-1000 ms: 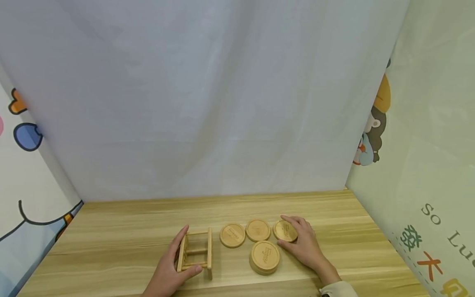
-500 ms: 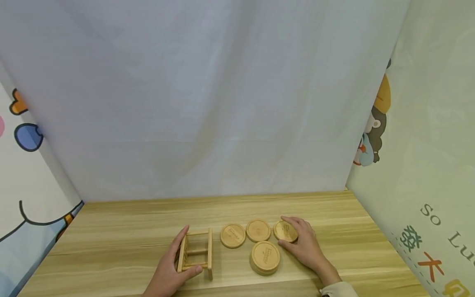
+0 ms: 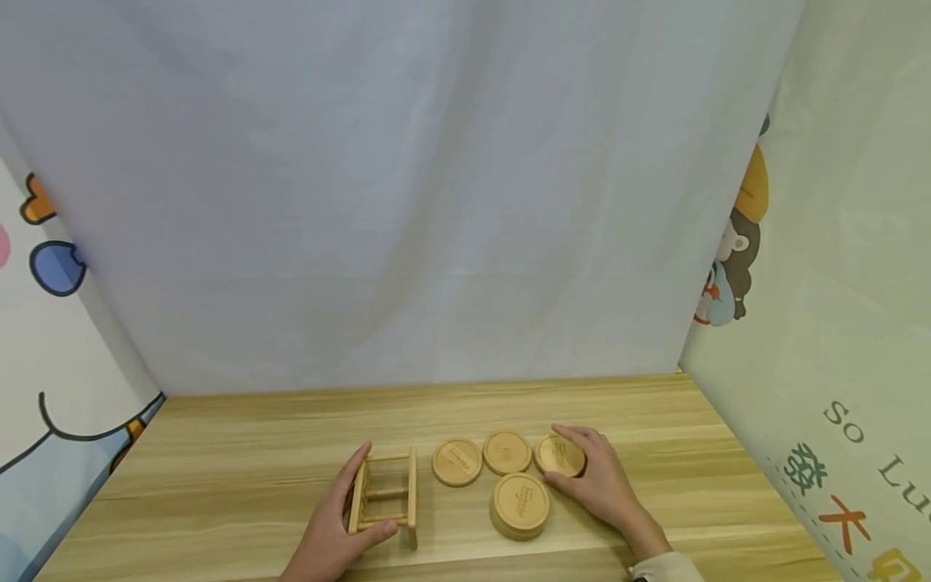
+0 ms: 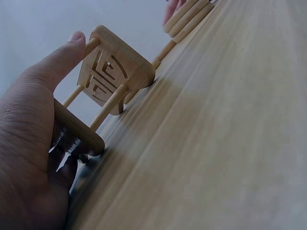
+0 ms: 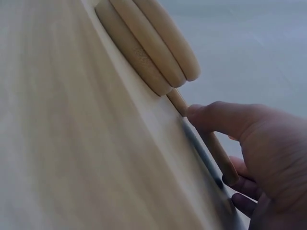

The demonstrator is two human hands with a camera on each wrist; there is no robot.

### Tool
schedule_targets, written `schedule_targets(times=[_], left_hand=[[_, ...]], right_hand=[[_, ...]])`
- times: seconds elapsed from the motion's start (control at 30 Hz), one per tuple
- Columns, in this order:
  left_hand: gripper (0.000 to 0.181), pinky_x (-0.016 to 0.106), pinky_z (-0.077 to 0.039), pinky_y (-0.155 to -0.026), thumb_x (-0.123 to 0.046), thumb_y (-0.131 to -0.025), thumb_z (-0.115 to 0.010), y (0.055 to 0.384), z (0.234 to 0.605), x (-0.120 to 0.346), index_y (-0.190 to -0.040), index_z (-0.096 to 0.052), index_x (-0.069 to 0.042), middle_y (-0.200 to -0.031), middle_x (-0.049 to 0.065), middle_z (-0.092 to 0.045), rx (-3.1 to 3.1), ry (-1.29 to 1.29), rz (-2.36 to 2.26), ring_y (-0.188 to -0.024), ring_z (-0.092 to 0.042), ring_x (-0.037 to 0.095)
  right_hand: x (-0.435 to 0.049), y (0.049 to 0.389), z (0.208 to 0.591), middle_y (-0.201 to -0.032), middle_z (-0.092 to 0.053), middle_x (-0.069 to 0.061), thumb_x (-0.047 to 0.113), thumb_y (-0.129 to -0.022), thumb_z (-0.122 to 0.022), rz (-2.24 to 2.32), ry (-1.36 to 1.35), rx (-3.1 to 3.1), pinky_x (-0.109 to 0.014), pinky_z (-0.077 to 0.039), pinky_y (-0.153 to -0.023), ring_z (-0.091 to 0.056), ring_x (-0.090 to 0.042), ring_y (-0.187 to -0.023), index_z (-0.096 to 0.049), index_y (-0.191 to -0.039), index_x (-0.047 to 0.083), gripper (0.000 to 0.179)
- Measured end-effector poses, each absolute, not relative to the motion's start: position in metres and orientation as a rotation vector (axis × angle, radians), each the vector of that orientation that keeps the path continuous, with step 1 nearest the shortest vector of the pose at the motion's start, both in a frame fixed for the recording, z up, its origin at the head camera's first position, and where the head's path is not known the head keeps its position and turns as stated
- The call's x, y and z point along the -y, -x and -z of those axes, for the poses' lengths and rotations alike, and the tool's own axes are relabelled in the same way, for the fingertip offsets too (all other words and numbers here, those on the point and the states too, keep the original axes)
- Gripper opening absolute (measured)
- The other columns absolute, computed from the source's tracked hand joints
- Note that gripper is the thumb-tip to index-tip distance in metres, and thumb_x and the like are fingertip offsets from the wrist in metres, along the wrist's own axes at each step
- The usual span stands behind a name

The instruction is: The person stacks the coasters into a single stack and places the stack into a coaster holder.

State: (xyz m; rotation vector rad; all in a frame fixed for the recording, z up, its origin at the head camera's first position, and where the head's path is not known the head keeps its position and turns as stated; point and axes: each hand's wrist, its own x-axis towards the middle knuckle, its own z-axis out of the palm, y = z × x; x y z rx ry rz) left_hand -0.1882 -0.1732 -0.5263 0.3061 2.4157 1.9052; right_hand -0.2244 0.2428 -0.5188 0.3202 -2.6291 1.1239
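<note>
Between rack [image 3: 412, 493] and right hand [image 3: 598, 483], stacked discs [image 3: 520, 505]

A pale wooden rack [image 3: 387, 492] stood left, gripped by the left hand [image 3: 329, 527] — rightward lay two round coasters [image 3: 457, 462], a near three-coaster stack [image 3: 520, 504], and a rightmost coaster [image 3: 558, 457] the right hand [image 3: 602, 481] pinched.

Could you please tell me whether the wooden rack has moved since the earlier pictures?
No, the wooden rack shows no visible shift in any direction against the tabletop.

Cloth [image 3: 407, 194] and cartoon-printed sheets [image 3: 836, 283] screen the table [image 3: 218, 485] like a booth.
</note>
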Motion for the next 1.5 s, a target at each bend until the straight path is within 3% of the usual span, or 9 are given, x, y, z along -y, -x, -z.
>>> schedule_targets(times=[0.83,1.23,1.5], left_hand=[[0.109,0.034,-0.059,-0.097,-0.025,-0.092,-0.093,0.188,0.526,0.173,-0.179,-0.026,-0.024,-0.176,0.028,-0.032,-2.447,-0.271,-1.865,-0.146,-0.054,0.049],[0.110,0.031,-0.058,-0.096,-0.024,-0.091,-0.093,0.188,0.526,0.174,-0.179,-0.027,-0.024,-0.175,0.028,-0.034,-2.439,-0.266,-1.875,-0.145,-0.056,0.048],[0.110,0.040,-0.056,-0.103,-0.026,-0.091,-0.094,0.187,0.525,0.175,-0.178,-0.027,-0.023,-0.177,0.026,-0.033,-2.488,-0.286,-1.828,-0.149,-0.052,0.048]], right_hand=[[-0.242,0.224,0.501,-0.137,-0.064,-0.017,0.007,-0.077,-0.096,-1.174,-0.379,2.615,-0.063,-0.052,-0.106,-0.060,-0.042,-0.130,-0.070,-0.150,0.009,0.078],[-0.241,0.222,0.490,-0.131,-0.061,-0.010,0.007,-0.073,-0.095,-1.161,-0.459,2.586,-0.063,-0.050,-0.107,-0.056,-0.035,-0.127,-0.071,-0.148,0.007,0.079],[-0.240,0.219,0.485,-0.128,-0.060,-0.005,0.010,-0.070,-0.098,-1.144,-0.506,2.611,-0.061,-0.051,-0.107,-0.055,-0.030,-0.124,-0.073,-0.145,0.006,0.079]])
